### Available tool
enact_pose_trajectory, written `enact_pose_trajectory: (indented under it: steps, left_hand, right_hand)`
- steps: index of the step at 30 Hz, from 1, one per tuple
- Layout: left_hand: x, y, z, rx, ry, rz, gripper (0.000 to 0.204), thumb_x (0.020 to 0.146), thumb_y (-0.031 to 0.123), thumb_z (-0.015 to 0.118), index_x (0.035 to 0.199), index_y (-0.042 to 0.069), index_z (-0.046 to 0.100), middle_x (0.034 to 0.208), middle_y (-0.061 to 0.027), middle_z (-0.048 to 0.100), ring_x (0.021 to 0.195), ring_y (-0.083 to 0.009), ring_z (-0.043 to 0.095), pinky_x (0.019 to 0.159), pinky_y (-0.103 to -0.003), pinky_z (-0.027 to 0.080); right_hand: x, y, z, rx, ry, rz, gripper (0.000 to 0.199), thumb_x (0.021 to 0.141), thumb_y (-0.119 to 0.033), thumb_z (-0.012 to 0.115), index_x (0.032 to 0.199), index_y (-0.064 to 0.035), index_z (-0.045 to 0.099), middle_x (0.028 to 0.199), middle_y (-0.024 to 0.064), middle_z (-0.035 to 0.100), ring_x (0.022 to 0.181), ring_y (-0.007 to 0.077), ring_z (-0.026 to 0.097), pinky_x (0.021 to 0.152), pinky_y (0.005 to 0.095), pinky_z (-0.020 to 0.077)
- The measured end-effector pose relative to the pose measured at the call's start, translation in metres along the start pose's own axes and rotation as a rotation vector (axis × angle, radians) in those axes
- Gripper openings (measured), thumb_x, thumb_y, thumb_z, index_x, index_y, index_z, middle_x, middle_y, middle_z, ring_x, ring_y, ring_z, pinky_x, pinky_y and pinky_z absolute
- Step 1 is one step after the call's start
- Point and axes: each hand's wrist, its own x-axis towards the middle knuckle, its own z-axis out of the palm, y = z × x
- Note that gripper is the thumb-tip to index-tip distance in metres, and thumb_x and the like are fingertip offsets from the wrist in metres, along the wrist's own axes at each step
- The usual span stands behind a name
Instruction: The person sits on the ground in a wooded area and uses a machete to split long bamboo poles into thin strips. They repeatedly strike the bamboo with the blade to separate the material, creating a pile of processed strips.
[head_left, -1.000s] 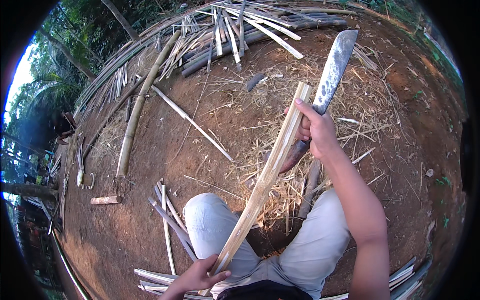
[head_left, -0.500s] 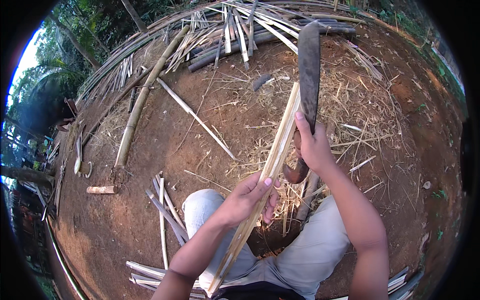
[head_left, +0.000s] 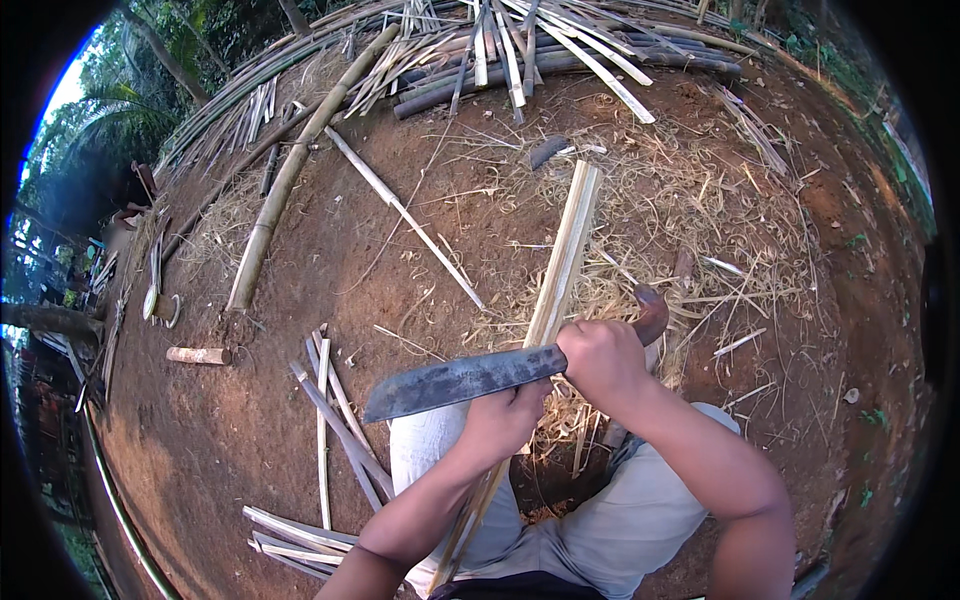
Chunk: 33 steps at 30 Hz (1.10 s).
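Observation:
My right hand [head_left: 603, 358] is closed round the handle of a machete [head_left: 465, 383]. Its broad dark blade points left, lying across a split bamboo strip [head_left: 568, 255] and above my left hand. The curved brown handle end sticks out to the right of my fist. Below the blade, my left hand [head_left: 505, 425] grips the strip, its fingers partly hidden by the blade and the strip. The pale strip slants from my lap up and away, its far end free above the ground. Whether the blade's edge touches the strip I cannot tell.
Thin shavings [head_left: 700, 240] litter the brown soil ahead. A long bamboo pole [head_left: 270, 225] lies at the left, near a short cut piece [head_left: 199, 355]. Split strips [head_left: 295, 540] rest beside my left leg. A large pile of bamboo [head_left: 560, 65] spreads across the back.
The machete has swung from upright, beside the strip, to lying across it with the blade pointing left. My right hand has come down and inward; my left hand has shifted slightly down.

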Motion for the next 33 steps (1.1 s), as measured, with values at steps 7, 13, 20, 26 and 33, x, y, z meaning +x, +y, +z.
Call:
enact_pose_trajectory:
  steps: [7,13,20,26,33]
  left_hand:
    - [0.009,0.003,-0.013,0.054,0.065,-0.011,0.022,0.102,0.021,0.048,0.100,0.002,0.057,0.068,-0.0056,0.055,0.058,-0.0119,0.052,0.054,-0.032,0.043]
    - [0.010,0.002,-0.007,0.097,0.087,0.058,0.025,0.105,0.028,0.043,0.102,0.004,0.051,0.069,0.0051,0.041,0.050,0.0001,0.032,0.042,-0.019,0.027]
    - [0.005,0.013,-0.011,-0.178,0.024,-0.072,0.025,0.105,0.028,0.043,0.101,0.005,0.050,0.067,0.0061,0.038,0.049,-0.0005,0.029,0.042,-0.019,0.025]
    - [0.004,0.005,-0.002,-0.123,-0.070,-0.062,0.024,0.105,0.029,0.044,0.100,0.006,0.050,0.067,0.0062,0.037,0.050,-0.0007,0.030,0.043,-0.019,0.027]
    - [0.004,0.014,-0.008,-0.195,-0.034,-0.182,0.025,0.105,0.030,0.044,0.098,0.007,0.049,0.069,0.0050,0.038,0.050,-0.0019,0.031,0.043,-0.020,0.027]
  right_hand:
    - [0.024,0.013,0.018,-0.090,0.131,0.017,0.008,0.072,-0.006,0.059,0.064,-0.0063,0.058,0.061,0.0109,0.061,0.053,0.0276,0.064,0.053,0.0387,0.0535]
    - [0.048,0.051,0.012,-0.123,0.092,0.269,0.008,0.075,-0.002,0.058,0.068,-0.0047,0.061,0.062,0.0151,0.063,0.063,0.0319,0.067,0.059,0.0432,0.0533]
    - [0.050,0.056,-0.010,-0.191,0.095,0.363,0.009,0.077,-0.002,0.057,0.070,-0.0049,0.061,0.064,0.0165,0.064,0.063,0.0336,0.067,0.062,0.0467,0.0528]
    - [0.040,0.075,-0.012,-0.214,0.084,0.288,0.009,0.080,-0.003,0.057,0.073,-0.0040,0.062,0.067,0.0163,0.066,0.063,0.0329,0.067,0.058,0.0448,0.0532]
    - [0.026,0.064,0.008,-0.096,0.054,0.077,0.014,0.082,-0.001,0.056,0.069,-0.0020,0.062,0.061,0.0196,0.063,0.058,0.0375,0.066,0.059,0.0442,0.0544]
